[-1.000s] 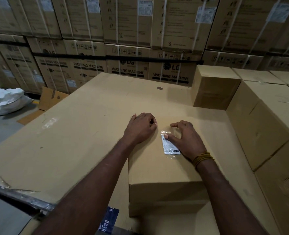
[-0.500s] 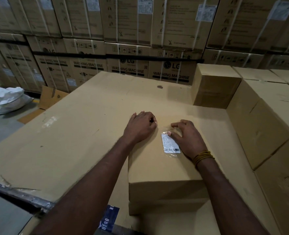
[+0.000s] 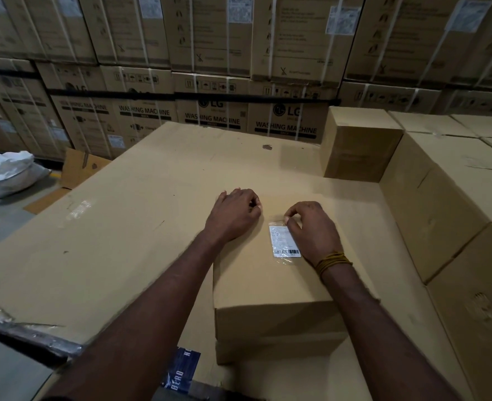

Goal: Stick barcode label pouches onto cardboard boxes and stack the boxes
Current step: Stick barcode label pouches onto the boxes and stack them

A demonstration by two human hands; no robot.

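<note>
Under both hands sits a cardboard box (image 3: pixel 271 282), on a big flat cardboard sheet (image 3: pixel 109 227) that serves as the desk. Right hand (image 3: pixel 314 230) rests on box top w/ fingers curled, thumb tip pressing the top edge of the barcode label pouch (image 3: pixel 284 241); grip there is narrow, fingertips bent down onto the pouch and box, not wrapped round anything. Pouch lies flat on box top, just left of right palm, barcode at its near end. Left hand (image 3: pixel 234 214) sits on far-left corner of the same box, fingers curled under, knuckles up; can't tell if it pinches anything. Hands are near each other but apart. A yellow-brown thread band (image 3: pixel 333 261) is on the right wrist. Right of the right hand: rows of plain boxes (image 3: pixel 441 204), one more box (image 3: pixel 357 143) standing beyond. Far side: stacked washing machine cartons (image 3: pixel 216 117). Left of left hand, on the floor, a white sack (image 3: pixel 5 172).
</note>
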